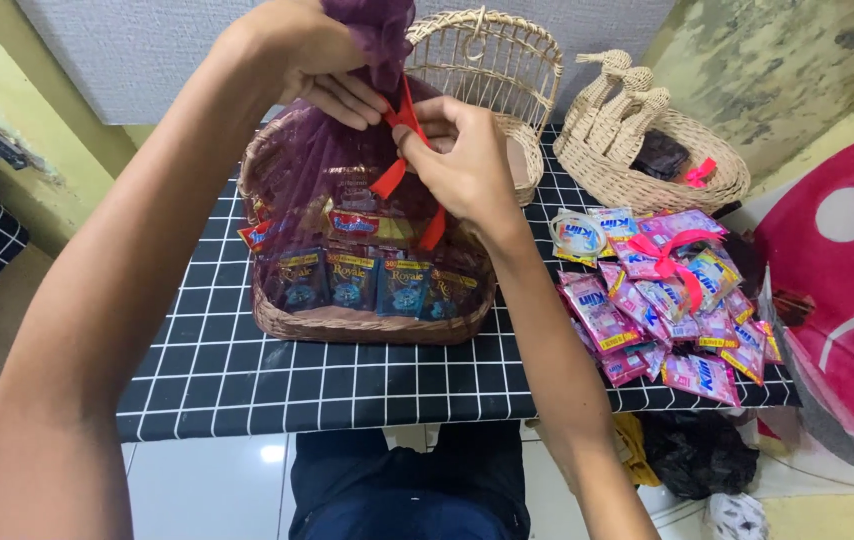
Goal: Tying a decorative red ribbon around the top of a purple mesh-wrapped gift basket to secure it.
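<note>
Both hands meet above a wicker basket (pixel 367 325) that stands on the black-and-white checked bench (pixel 247 385). The basket is wrapped in purple film (pixel 332 165), gathered into a bunch at the top. The left hand (pixel 302 55) is closed around that gathered neck, fingers curled, holding it upright. The right hand (pixel 462 160) pinches a red ribbon (pixel 402 120) between thumb and fingertips, right at the neck, just beside the left hand's fingers; the ribbon's loose ends hang down over the front of the film. Inside the basket, a row of blue sachets (pixel 372 280) stands along the front wall. To the right on the bench lies a pile of pink sachets (pixel 647 310) with another red ribbon on top. Behind stand an empty wicker basket (pixel 492 60) with a handle and a round wicker basket (pixel 647 165).
</note>
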